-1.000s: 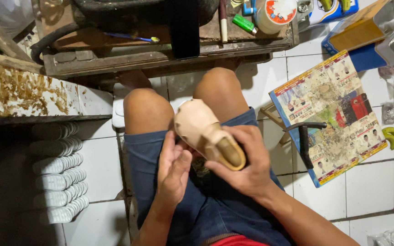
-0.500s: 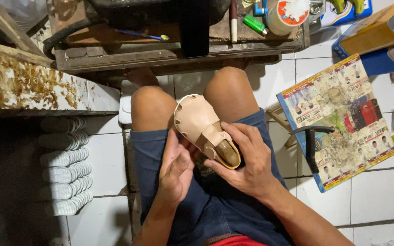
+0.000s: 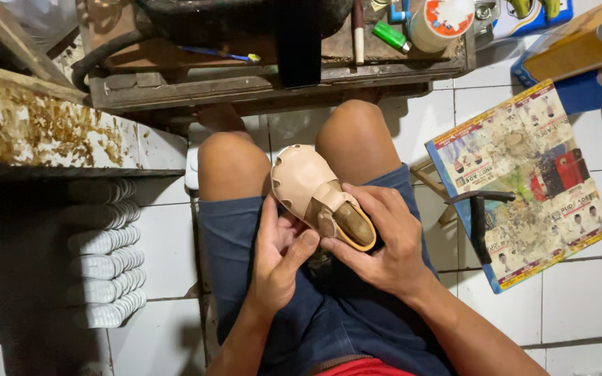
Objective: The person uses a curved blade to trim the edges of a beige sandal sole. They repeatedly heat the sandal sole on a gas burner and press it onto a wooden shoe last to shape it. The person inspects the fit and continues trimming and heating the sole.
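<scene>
1. Head view, looking straight down: a seated person in dark blue shorts, bare knees apart, on a white tiled floor.
2. Beige shoe upper, mounted on a last with a brown heel end, lies over the lap between the thighs, toe pointing away from the body.
3. Right hand is wrapped around the heel end from the right, fingers curled over the rim, clamped on the shoe.
4. Left hand lies against the shoe's left side, thumb pressed to the strap near the heel; fingers are together on it, not closed round it.
5. Stack of white soles, piled on edge, stands left of the left thigh.
6. Stained work surface, rust-coloured blotches, upper left.
7. Wooden bench ahead of the knees, carrying a dark machine, a green lighter and a round tin.
8. Printed paper sheet, glue-smeared, lies on the floor to the right, with a dark tool upon it.
</scene>
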`<action>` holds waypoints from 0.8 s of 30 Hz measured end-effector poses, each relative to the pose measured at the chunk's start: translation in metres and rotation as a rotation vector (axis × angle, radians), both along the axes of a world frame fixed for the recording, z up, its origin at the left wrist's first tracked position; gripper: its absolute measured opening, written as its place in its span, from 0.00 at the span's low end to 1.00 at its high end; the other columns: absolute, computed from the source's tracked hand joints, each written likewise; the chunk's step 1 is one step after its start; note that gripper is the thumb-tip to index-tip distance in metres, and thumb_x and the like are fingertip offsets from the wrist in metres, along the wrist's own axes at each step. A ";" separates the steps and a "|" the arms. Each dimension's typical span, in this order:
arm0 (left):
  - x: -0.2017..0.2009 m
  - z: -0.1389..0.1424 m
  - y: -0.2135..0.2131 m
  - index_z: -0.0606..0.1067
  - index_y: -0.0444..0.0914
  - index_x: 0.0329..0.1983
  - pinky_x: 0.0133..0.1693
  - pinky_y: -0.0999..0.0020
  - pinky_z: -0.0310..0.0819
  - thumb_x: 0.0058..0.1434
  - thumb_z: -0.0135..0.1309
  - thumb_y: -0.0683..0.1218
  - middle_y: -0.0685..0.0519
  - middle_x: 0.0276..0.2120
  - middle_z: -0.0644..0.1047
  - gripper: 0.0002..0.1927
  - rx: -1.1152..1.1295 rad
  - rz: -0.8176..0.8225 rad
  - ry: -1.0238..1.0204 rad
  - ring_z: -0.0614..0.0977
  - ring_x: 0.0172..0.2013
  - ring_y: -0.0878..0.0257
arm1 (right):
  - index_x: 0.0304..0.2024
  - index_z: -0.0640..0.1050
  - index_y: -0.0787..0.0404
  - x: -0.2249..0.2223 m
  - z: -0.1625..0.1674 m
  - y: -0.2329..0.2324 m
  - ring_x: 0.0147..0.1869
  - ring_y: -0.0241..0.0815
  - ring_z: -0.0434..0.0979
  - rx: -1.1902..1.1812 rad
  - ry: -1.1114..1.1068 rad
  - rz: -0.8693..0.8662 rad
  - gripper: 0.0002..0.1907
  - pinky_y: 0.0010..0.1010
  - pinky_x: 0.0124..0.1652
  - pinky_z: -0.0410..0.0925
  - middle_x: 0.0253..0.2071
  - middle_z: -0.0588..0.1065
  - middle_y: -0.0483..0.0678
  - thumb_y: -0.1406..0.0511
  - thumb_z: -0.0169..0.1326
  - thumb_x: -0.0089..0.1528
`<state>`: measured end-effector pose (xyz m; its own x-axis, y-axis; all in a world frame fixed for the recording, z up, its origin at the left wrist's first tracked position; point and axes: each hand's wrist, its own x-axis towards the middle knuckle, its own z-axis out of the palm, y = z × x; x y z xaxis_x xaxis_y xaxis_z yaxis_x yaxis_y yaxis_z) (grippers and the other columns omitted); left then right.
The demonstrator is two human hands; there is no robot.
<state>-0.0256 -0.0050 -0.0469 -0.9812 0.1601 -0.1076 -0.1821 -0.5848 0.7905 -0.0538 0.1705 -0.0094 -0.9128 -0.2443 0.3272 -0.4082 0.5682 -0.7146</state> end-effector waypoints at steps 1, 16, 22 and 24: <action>0.000 0.000 0.000 0.46 0.32 0.78 0.65 0.60 0.65 0.69 0.53 0.43 0.39 0.64 0.69 0.41 -0.007 -0.003 -0.005 0.72 0.64 0.54 | 0.56 0.75 0.68 0.000 0.000 -0.001 0.52 0.53 0.80 0.003 0.012 -0.005 0.34 0.38 0.50 0.73 0.50 0.78 0.56 0.63 0.73 0.51; -0.002 -0.002 -0.001 0.46 0.32 0.79 0.66 0.60 0.63 0.69 0.52 0.46 0.39 0.66 0.68 0.41 -0.011 0.012 -0.021 0.72 0.65 0.54 | 0.56 0.75 0.67 -0.003 0.000 0.002 0.50 0.52 0.80 0.014 0.031 0.012 0.35 0.37 0.49 0.73 0.50 0.78 0.55 0.61 0.73 0.50; -0.001 -0.003 -0.002 0.45 0.32 0.80 0.68 0.58 0.61 0.69 0.55 0.51 0.37 0.66 0.69 0.45 0.052 -0.016 -0.022 0.72 0.66 0.51 | 0.57 0.75 0.68 -0.001 0.001 0.004 0.51 0.52 0.79 -0.013 0.010 -0.007 0.36 0.38 0.50 0.73 0.50 0.77 0.56 0.62 0.73 0.50; -0.001 -0.003 -0.003 0.46 0.31 0.80 0.68 0.58 0.61 0.68 0.56 0.52 0.37 0.66 0.69 0.46 0.038 -0.016 -0.032 0.72 0.65 0.51 | 0.57 0.75 0.68 -0.001 0.000 0.004 0.51 0.52 0.79 -0.013 0.009 -0.005 0.36 0.37 0.50 0.73 0.50 0.78 0.56 0.62 0.73 0.50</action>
